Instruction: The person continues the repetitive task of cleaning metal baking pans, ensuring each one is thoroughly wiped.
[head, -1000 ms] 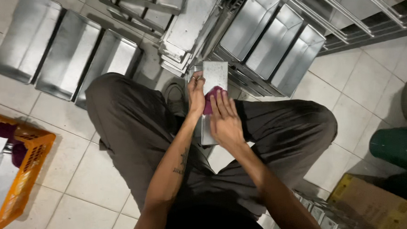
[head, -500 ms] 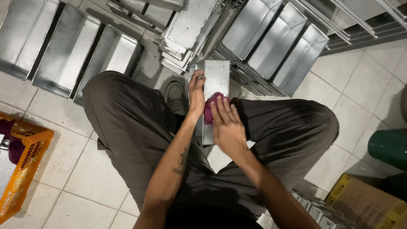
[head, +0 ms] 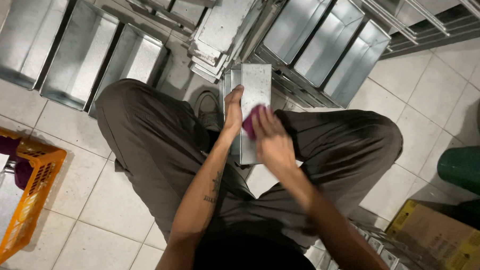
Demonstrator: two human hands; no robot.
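I sit on a tiled floor with my knees apart. My left hand (head: 232, 106) grips the left edge of a long grey metal tin (head: 255, 86) held between my legs. My right hand (head: 271, 139) presses a magenta cloth (head: 250, 121) against the tin's flat face, about halfway down. The cloth is mostly hidden under my fingers.
Rows of the same metal tins lie on the floor at upper left (head: 77, 55) and upper right (head: 327, 47), with a stack (head: 220, 29) between them. An orange crate (head: 24, 201) stands at left. A green drum (head: 467, 167) and a cardboard box (head: 446, 239) are at right.
My right hand with the cloth has slid a little up and across the tin's face. My left hand keeps its grip on the tin's edge.
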